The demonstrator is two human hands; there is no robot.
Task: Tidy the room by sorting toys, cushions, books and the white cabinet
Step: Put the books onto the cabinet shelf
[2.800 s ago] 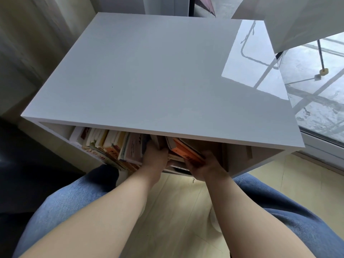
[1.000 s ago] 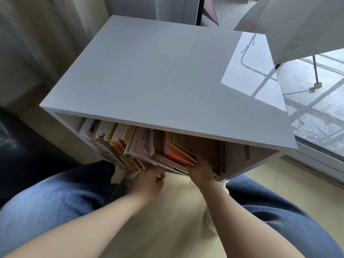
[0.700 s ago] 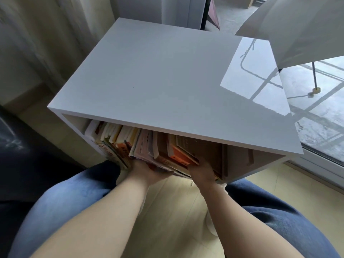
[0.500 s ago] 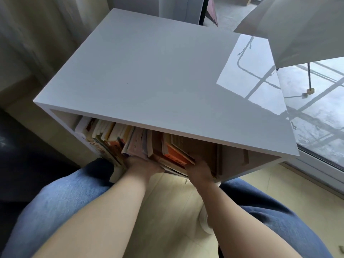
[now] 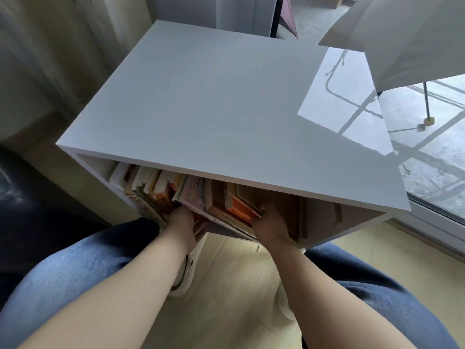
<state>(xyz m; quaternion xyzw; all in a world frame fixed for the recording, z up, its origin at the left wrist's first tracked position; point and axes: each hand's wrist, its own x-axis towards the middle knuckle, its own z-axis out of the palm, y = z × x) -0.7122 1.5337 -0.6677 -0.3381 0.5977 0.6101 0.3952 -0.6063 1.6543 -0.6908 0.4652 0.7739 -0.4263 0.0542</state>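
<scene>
Under front edge of white cabinet (image 5: pixel 226 109): leaning books (image 5: pixel 201 200), floppy, slippery, heavy together. Left hand (image 5: pixel 182 226), right hand (image 5: pixel 270 227) press spines; finger spread unclear. Best hold: bottom edges.

This looks like a room in a home. A low white cabinet (image 5: pixel 221 117) stuffed with leaning books (image 5: pixel 191 197) stands on pale wood flooring (image 5: pixel 226 298), with long curtains (image 5: pixel 50 59) hanging beside it, a dark sofa (image 5: pixel 30 210) close by and a big floor-level window (image 5: pixel 432 152).
</scene>
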